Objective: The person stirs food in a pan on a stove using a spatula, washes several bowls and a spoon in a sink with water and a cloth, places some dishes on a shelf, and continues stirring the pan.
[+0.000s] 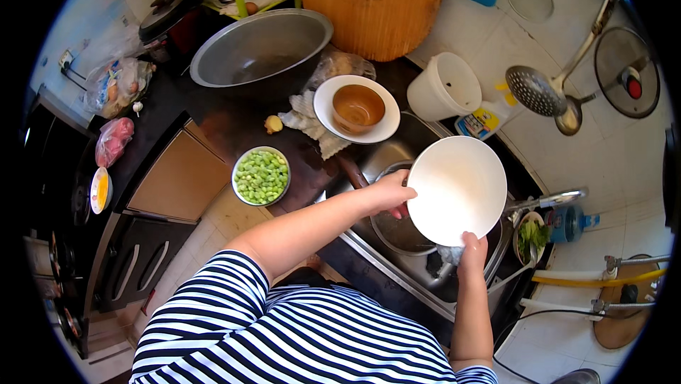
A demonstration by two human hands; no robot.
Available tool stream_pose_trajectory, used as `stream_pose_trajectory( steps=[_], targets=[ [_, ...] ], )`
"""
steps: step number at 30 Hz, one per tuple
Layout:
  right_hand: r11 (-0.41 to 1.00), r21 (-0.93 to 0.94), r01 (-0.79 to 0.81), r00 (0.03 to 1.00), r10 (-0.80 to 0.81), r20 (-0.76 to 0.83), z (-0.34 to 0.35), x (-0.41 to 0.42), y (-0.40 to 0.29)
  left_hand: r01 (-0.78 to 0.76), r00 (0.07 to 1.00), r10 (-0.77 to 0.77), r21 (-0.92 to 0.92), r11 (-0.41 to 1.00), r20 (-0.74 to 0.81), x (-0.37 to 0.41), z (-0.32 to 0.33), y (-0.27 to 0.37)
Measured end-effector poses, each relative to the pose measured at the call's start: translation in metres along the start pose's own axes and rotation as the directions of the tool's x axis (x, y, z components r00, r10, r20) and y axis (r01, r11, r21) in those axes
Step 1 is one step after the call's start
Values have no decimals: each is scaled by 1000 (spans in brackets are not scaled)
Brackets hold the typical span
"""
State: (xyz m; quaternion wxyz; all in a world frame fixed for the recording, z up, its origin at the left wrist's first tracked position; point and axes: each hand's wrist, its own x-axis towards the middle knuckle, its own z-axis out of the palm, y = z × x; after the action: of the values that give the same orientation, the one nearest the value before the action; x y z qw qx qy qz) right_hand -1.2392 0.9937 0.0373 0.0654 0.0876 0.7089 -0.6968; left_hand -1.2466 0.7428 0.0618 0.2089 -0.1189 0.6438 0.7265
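Both my hands hold a white bowl [457, 187] tilted above the stainless steel sink [388, 272], its pale inside facing up. My left hand [392, 193] grips the rim on the left, thumb on the inner side. Lower right, my right hand [472, 253] pinches the rim, and a greyish cloth or scrubber [451, 254] shows beside its fingers. Beneath the bowl a metal pan [396, 235] rests in the sink, partly hidden by my left hand and the bowl. The pan's dark handle [352, 172] points up and left. Behind the bowl is the faucet [558, 198].
Left of the sink stands a bowl of green beans [261, 176]. An amber glass bowl [358, 108] sits in a white dish [391, 128] near a ginger piece [273, 124]. Beyond are a large metal basin [260, 49], a white bucket [444, 89] and a spray bottle [484, 120]. Leafy greens [532, 235] stand right.
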Motion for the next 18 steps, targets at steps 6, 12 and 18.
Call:
stream_pose_trajectory(
  steps=[6, 12, 18],
  targets=[
    [963, 11, 270, 958, -270, 96, 43, -8, -54, -88, 993, 98, 131, 988, -69, -39, -35, 81],
    [963, -4, 270, 945, -264, 193, 77, 1, -97, -300, 928, 277, -59, 952, -251, -75, -124, 150],
    [995, -2, 97, 995, -97, 2, 25, 14, -18, -250, 800, 196, -18, 968, -567, -112, -250, 187]
  ],
)
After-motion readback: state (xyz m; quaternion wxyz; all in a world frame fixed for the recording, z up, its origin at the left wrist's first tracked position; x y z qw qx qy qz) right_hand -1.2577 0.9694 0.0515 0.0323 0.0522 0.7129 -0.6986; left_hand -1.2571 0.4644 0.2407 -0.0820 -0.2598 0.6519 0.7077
